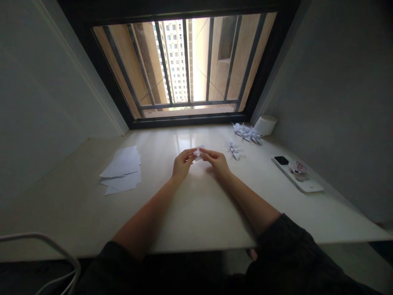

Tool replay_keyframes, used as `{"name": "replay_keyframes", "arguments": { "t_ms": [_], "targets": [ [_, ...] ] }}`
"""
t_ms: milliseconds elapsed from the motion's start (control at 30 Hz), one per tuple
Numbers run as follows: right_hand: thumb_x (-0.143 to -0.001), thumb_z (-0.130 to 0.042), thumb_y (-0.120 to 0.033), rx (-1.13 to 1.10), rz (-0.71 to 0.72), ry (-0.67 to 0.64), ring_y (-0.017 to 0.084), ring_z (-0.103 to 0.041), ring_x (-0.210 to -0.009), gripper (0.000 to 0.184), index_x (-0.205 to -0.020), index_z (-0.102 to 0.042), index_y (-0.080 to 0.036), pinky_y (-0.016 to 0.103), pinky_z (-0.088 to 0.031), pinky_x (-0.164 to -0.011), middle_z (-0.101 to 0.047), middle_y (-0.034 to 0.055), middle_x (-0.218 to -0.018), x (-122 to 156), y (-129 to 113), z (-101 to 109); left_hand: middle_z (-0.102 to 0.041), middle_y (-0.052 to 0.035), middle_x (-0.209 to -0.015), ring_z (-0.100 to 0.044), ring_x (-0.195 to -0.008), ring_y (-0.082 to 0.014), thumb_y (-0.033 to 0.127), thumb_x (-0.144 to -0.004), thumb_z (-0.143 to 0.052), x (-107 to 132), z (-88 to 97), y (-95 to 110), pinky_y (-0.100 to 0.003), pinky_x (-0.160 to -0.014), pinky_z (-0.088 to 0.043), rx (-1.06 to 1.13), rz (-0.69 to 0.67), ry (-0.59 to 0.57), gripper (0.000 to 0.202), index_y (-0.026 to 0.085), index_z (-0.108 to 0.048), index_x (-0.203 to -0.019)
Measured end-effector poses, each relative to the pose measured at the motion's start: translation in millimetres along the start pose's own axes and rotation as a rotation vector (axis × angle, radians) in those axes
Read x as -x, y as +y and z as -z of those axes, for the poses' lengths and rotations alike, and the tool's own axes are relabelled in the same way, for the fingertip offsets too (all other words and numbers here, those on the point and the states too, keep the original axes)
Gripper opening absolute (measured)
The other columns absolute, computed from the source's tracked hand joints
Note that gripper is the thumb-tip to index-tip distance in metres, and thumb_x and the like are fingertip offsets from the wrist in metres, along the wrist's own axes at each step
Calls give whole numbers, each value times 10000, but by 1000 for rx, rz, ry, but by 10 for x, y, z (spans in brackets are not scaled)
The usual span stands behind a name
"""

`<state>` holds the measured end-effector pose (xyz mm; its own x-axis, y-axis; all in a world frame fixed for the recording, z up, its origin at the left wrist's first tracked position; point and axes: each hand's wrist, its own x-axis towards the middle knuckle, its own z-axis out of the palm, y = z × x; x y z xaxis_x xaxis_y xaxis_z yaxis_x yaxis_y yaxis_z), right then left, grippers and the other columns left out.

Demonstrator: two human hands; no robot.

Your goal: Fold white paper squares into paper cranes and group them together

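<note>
Between my two hands, above the middle of the pale ledge, is a small folded piece of white paper [198, 153]. My left hand [184, 163] pinches its left side with thumb and fingers. On the right side, the fingertips of my right hand [217, 160] grip the same paper. The fingers cover part of it, so its exact folded shape cannot be made out. To the right of my right hand lie a few folded paper pieces [235, 150]. A larger heap of similar folded paper [247, 133] sits farther back.
Loose white paper sheets [121, 174] lie overlapping at the left of the ledge [190, 221]. A white phone [297, 176] with a round grip rests at the right. A white roll or cup [265, 125] stands in the back right corner. A pale cable [61, 246] loops at the lower left.
</note>
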<state>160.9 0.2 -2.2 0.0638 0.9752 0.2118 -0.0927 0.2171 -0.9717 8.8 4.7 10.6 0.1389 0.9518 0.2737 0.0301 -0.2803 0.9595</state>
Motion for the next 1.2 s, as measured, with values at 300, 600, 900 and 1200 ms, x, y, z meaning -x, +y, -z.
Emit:
{"name": "replay_keyframes", "arguments": {
  "t_ms": [300, 600, 900, 1200],
  "targets": [
    [-610, -761, -389, -32, 27, -3, 198, -668, -800, 296, -852, -747, -219, 342, -499, -791, -741, 45, -830, 32, -53, -48, -687, -34, -803, -626, -714, -147, 404, -663, -698, -25, 10, -63, -257, -621, -484, 77, 2, 125, 259, 185, -656, -794],
    [-643, -734, -415, 32, 72, 66, 226, -682, -804, 265, -806, -748, -206, 366, -509, -800, -741, 60, -833, 51, -51, -44, -696, -41, -838, -633, -798, -160, 403, -666, -689, -19, -11, -65, -284, -694, -513, 133, 55, 170, 267, 177, -649, -804],
    [-614, -753, -425, 81, 119, 105, 242, -686, -818, 290, -821, -753, -221, 377, -510, -823, -742, 47, -833, 42, -47, -44, -681, -24, -803, -626, -753, -135, 391, -640, -722, -12, -29, -56, -266, -695, -511, 234, 76, 181, 282, 168, -638, -791],
    [-575, -786, -372, -89, 48, 126, 225, -685, -797, 278, -804, -751, -219, 367, -513, -808, -742, 46, -830, 54, -86, -97, -673, -11, -750, -613, -718, -114, 313, -647, -729, 5, -54, -30, -237, -678, -488, 289, 49, 186, 203, 169, -631, -752]
  ]
}}
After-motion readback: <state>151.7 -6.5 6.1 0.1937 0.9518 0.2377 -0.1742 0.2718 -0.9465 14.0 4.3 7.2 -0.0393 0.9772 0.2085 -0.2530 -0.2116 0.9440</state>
